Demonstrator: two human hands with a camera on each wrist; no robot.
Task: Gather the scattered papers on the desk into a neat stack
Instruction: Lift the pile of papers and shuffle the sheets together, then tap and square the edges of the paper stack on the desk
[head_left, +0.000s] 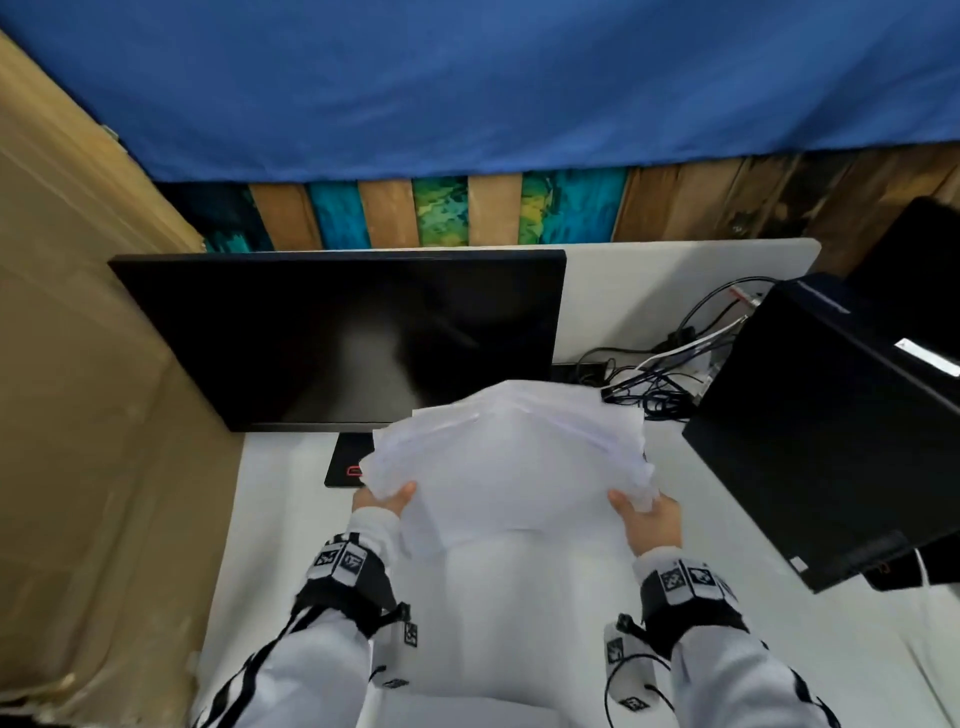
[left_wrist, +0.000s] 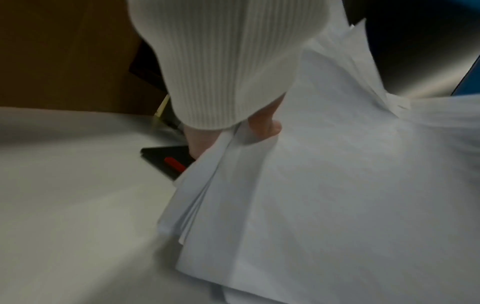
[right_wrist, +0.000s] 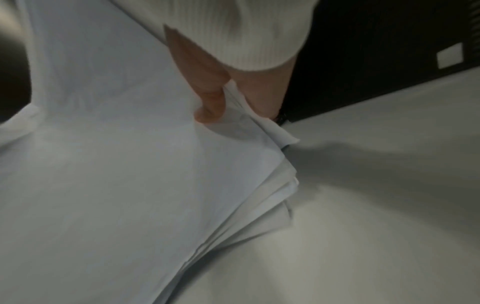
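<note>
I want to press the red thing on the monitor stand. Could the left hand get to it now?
Probably not yet. The left hand grips the papers, which overlap part of the monitor stand; its red mark lies close by.

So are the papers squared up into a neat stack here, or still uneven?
Still uneven. The papers, gripped by the left hand and right hand, show fanned, offset edges in both wrist views.

One bundle of papers (head_left: 511, 457) is held by two hands, left hand (head_left: 384, 500) and right hand (head_left: 649, 519); its sheets cannot be counted. One monitor (head_left: 337, 338), one computer tower (head_left: 831, 415) and one desk (head_left: 270, 519) are recorded.
</note>
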